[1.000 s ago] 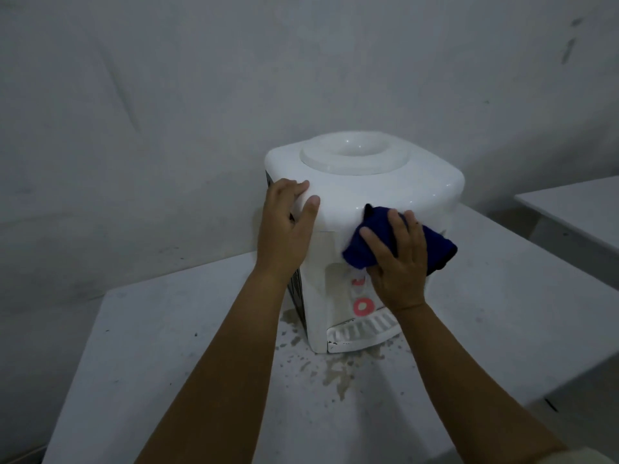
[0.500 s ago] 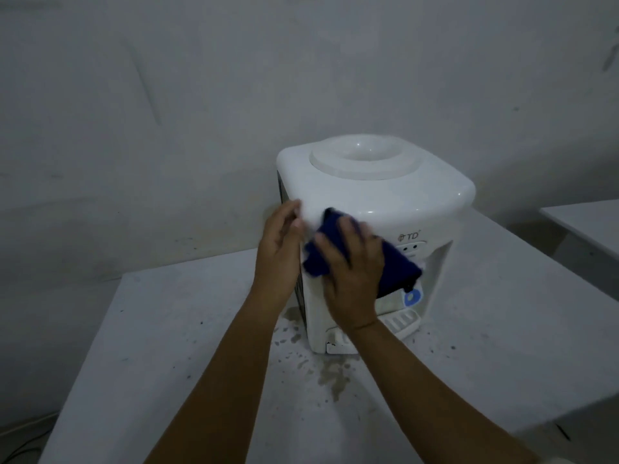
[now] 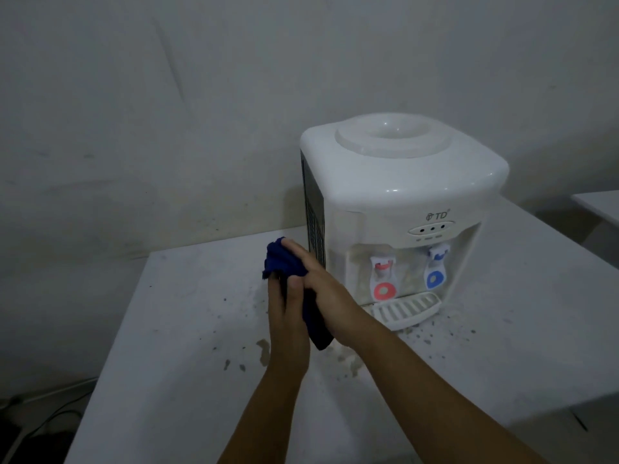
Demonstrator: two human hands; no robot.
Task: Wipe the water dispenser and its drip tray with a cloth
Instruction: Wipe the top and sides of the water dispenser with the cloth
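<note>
Wall [image 3: 167, 112] behind, table [image 3: 187, 380] below, surface speckled w/ dark spots and stains.

Cloth [image 3: 284, 267], dark blue, is seen sandwiched between both palms, just left of dispenser, above table. Upper end is bunched above the fingertips; lower end hangs out below the palms.

Left hand [image 3: 284, 316]: fingers roughly straight, thumb laid over cloth edge; cloth pressed, not clenched. Right hand [image 3: 321, 289]: fingers extended along the cloth's other face, palm pressing inward. Neither hand is seen touching the dispenser.

Water dispenser [image 3: 402, 202], white, upright on table near wall; dark vented panel on its left side. Red tap [image 3: 383, 279] and blue tap [image 3: 435, 269] in front recess; recess wall looks stained. Drip tray [image 3: 405, 309], slotted, at base front.

Handling, judged: cloth soft, limp, prob. light; best bunched in one palm. Dispenser shell smooth, likely slippery if wet; body should be steadied at top corner. Taps and tray prob. fragile/detachable, so light pressure advised.
</note>
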